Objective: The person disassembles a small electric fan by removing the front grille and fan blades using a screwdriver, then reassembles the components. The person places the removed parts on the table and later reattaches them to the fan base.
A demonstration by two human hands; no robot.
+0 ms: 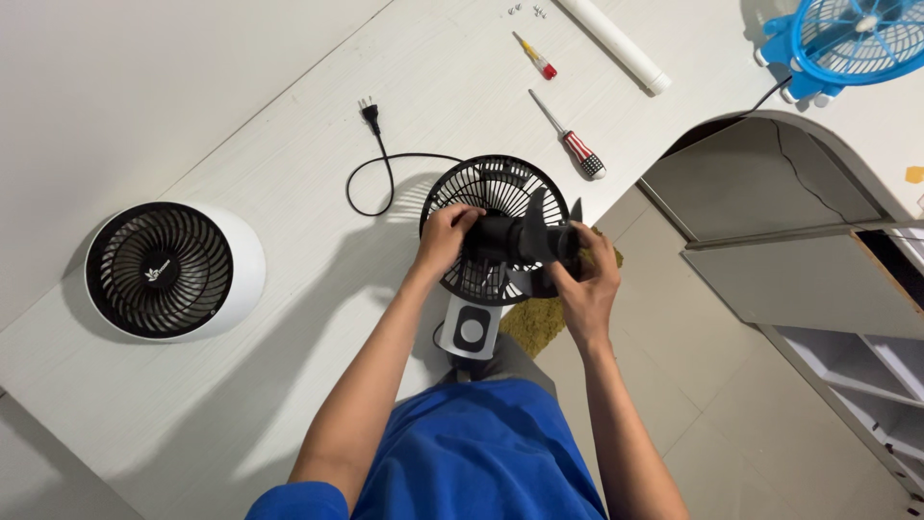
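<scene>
Over the edge of the white table sits the small black desk fan, and both hands are on it. Left hand has its fingers curled around the motor hub, right hand is pinching the black blade piece out front. Looks to me like the blade is mid-removal or mid-fitting, can't say which. Beyond the fan lie two screwdrivers; left of it, a round white fan. Steady, straight handling seems called for.
</scene>
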